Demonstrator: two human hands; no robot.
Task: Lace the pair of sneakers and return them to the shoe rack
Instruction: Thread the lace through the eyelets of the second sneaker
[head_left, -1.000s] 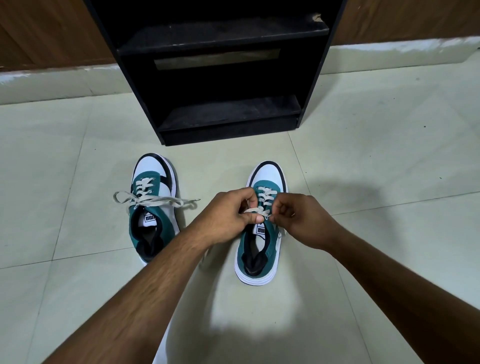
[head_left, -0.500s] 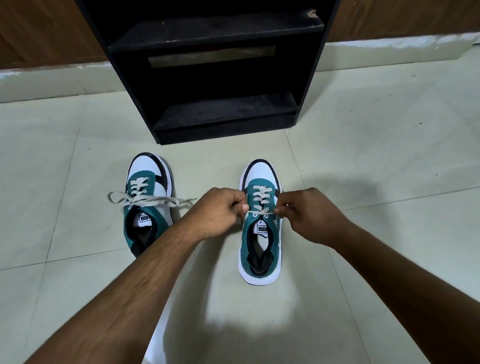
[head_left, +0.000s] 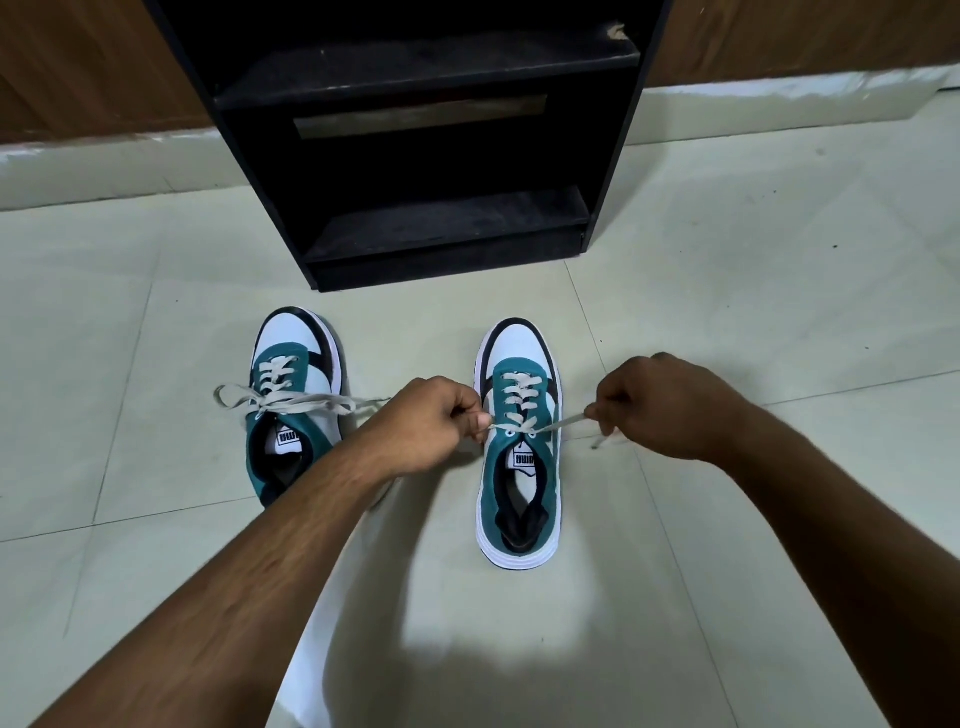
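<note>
Two teal, white and black sneakers stand on the tiled floor, toes toward the rack. The left sneaker (head_left: 291, 395) has its beige lace ends spread loose to both sides. Over the right sneaker (head_left: 519, 467), my left hand (head_left: 431, 421) pinches one end of its lace (head_left: 519, 410) at the shoe's left side. My right hand (head_left: 660, 405) grips the other end on the right, and the lace runs taut between them across the top eyelets. A short lace tip hangs below my right fist.
A black shoe rack (head_left: 431, 156) with two bare shelves stands just beyond the sneakers, against a brown wall with a pale skirting (head_left: 104, 161). Pale floor tiles (head_left: 753, 270) surround everything.
My hands have pulled apart sideways from the middle of the right sneaker, drawing its lace ends out taut. The left sneaker has not moved.
</note>
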